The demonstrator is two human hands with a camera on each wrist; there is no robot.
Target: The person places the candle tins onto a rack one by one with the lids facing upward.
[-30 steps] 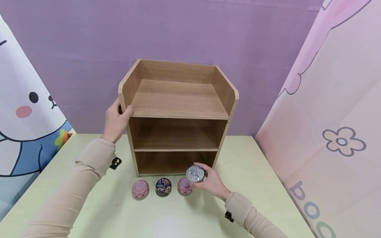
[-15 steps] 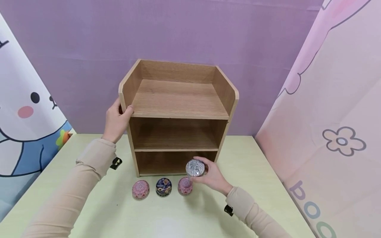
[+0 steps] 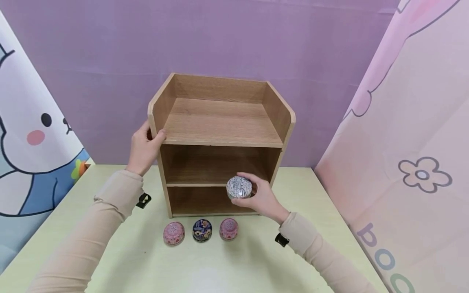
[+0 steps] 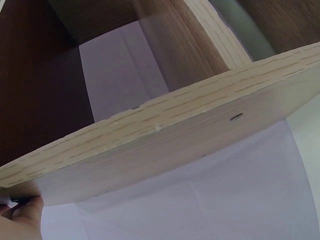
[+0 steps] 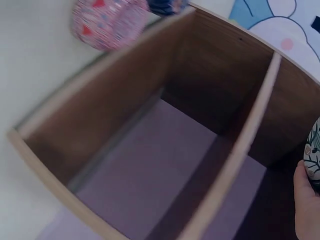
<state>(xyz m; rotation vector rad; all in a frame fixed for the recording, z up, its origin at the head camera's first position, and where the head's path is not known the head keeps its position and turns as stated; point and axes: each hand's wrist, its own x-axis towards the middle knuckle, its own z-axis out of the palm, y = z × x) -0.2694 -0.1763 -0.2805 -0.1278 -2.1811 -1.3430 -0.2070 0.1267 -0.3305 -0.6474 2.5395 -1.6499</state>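
A small wooden shelf unit (image 3: 223, 122) stands on the pale table, with an open top tray and two compartments below. My left hand (image 3: 144, 148) grips its left side panel near the top board, thumb on the inner side. My right hand (image 3: 261, 199) pinches a round tin (image 3: 239, 187) with a black-and-white patterned lid, raised in front of the middle board. In the right wrist view the tin (image 5: 313, 155) shows at the right edge. Below on the table sit a pink tin (image 3: 174, 233), a dark blue floral tin (image 3: 202, 230) and another pink tin (image 3: 229, 229).
A purple cloth (image 3: 234, 40) hangs behind the shelf. Printed panels flank the table (image 3: 205, 268), a cartoon one (image 3: 33, 154) at left and a pink one (image 3: 395, 162) at right. The three tins form a row along the shelf's front edge.
My right hand has lifted the patterned tin from just above the right pink tin up to the height of the middle board. The left hand keeps its grip on the side panel.
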